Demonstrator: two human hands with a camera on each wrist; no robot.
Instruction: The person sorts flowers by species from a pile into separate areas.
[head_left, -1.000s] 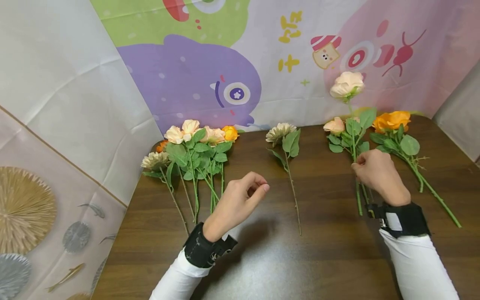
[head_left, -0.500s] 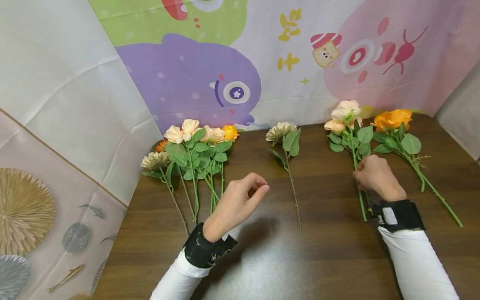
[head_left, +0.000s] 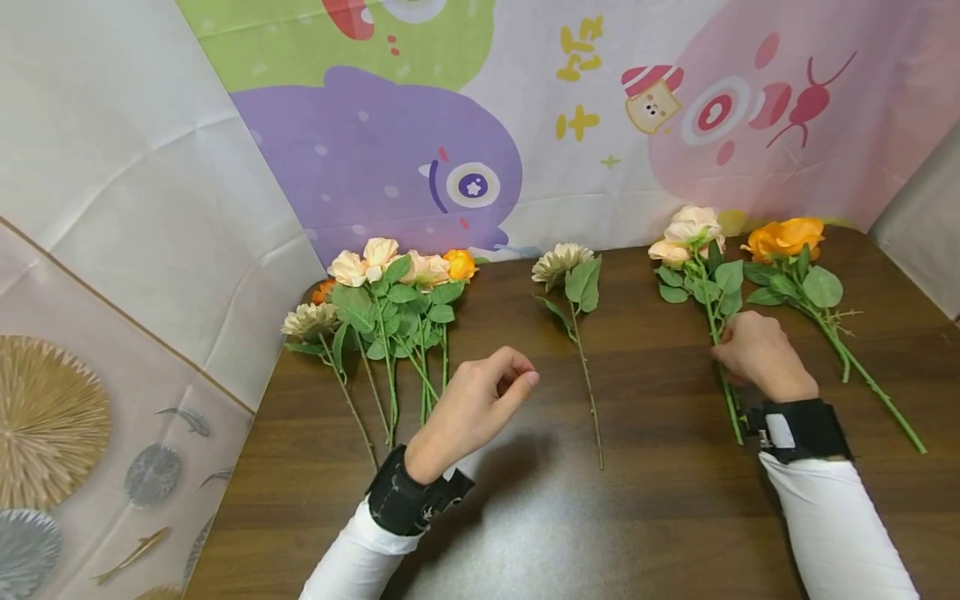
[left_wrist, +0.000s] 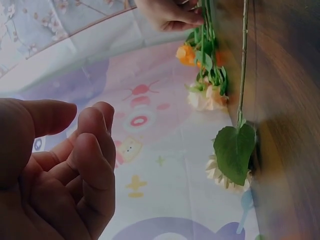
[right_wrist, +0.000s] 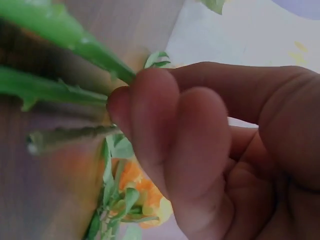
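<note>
My right hand (head_left: 763, 354) pinches the green stem (right_wrist: 95, 52) of a cream-pink artificial rose (head_left: 693, 223), low over the table at the right. The bloom lies over a peach rose (head_left: 666, 252), and further stems run beside the pinched one in the right wrist view. My left hand (head_left: 474, 404) hovers over the table with loosely curled fingers and holds nothing; in the left wrist view a gap shows between thumb and fingertips. Closest to it on the right lies a beige flower (head_left: 561, 265) with a thin brown stem.
To the left lies a bunch with peach roses (head_left: 427, 271), an orange bloom (head_left: 461, 265) and a beige flower (head_left: 310, 321). An orange flower (head_left: 785, 239) lies at the far right. A printed cloth (head_left: 390, 167) hangs behind the brown table (head_left: 600, 533).
The cream-pink rose, held upright a second ago, has come down onto the peach rose, its stem end shifting slightly right. My right hand has lowered with it; my left hand has stayed put.
</note>
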